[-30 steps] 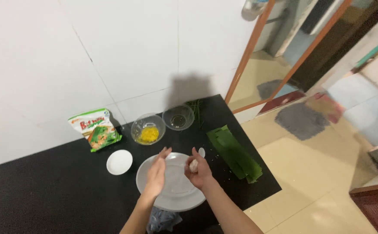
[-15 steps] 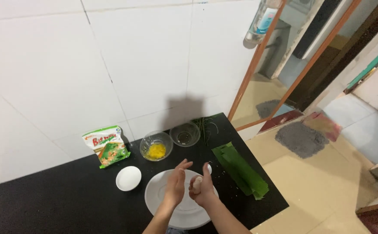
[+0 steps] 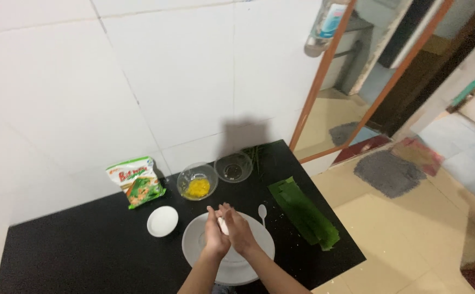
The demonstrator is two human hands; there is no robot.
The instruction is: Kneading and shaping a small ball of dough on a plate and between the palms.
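Note:
My left hand and my right hand are pressed together over a large white bowl on a black table. A small lump of white dough shows between the palms. Both hands close around it, fingers pointing away from me. A white spoon lies on the table just right of the bowl.
A glass bowl with yellow filling and an empty glass bowl stand at the back. A small white dish and a green packet are to the left. Folded green leaves lie on the right, near the table's edge. A white tiled wall is behind.
The view has tilted up and shifted. My hands have come closer together around the white lump over the bowl; earlier they held it more apart.

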